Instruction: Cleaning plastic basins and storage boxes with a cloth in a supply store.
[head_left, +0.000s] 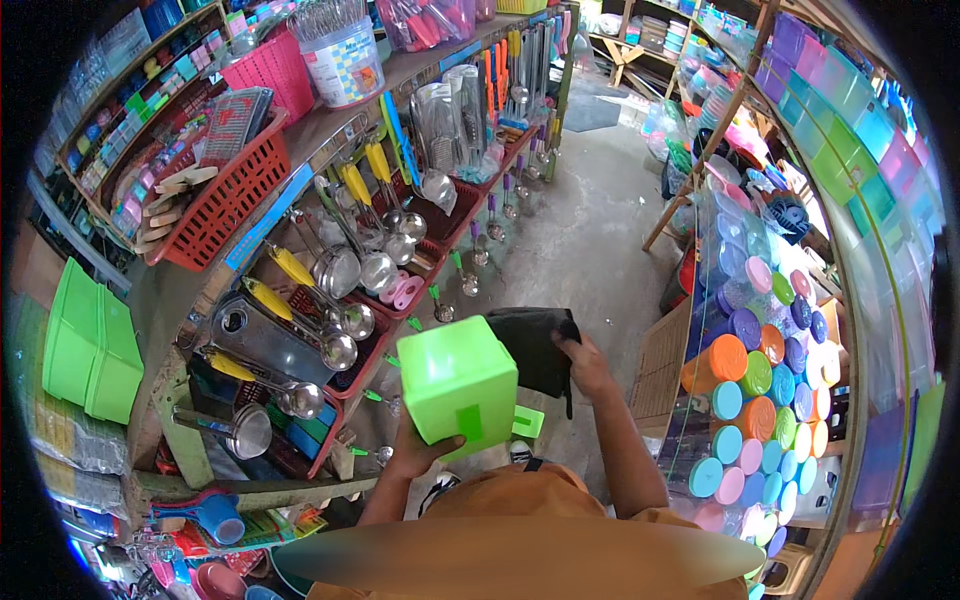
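Observation:
My left hand (426, 442) grips a bright green plastic container (459, 382) from below and its left side, with the thumb on its near face. To the right, my right hand (589, 364) holds a black cloth (532, 349) by its upper right corner; the cloth hangs beside the container, whose edge overlaps it. Below the cloth, near my shoe, a smaller bright green plastic piece (529, 421) is partly hidden by the container. Two similar green containers (94, 345) lie at the far left.
On the left, shelving carries ladles (339, 351), strainers (251, 431) and a red plastic basket (225, 202). Small ladles hang along its edge. A concrete aisle (555, 225) runs ahead. Lidded containers (724, 360) are stacked on the right, near a cardboard box (658, 367) and a slanted wooden post (712, 142).

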